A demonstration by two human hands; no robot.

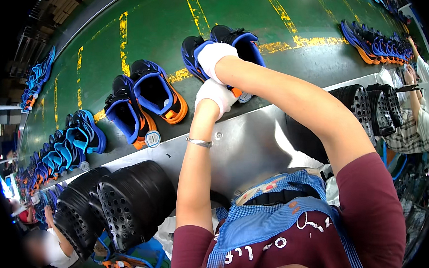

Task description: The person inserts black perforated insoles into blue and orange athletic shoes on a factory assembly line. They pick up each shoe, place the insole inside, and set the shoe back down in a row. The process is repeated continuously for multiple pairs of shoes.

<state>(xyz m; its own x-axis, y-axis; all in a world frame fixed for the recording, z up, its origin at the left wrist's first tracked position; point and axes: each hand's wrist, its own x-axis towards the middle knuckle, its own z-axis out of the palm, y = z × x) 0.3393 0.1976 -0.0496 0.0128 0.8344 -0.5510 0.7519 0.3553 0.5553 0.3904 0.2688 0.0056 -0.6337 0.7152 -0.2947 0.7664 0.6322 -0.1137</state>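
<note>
A pair of black and blue shoes with orange soles lies on the green conveyor belt right ahead of me. Both my hands wear white gloves. My right hand reaches across and closes on the upper of the left shoe of that pair. Just below it, my left hand grips the near end of the same pair by the orange sole. A metal bracelet sits on my left wrist.
A second pair of the same shoes lies to the left, with more pairs farther along and at the far right. Black perforated stacks flank a metal ledge. Other people work at right and lower left.
</note>
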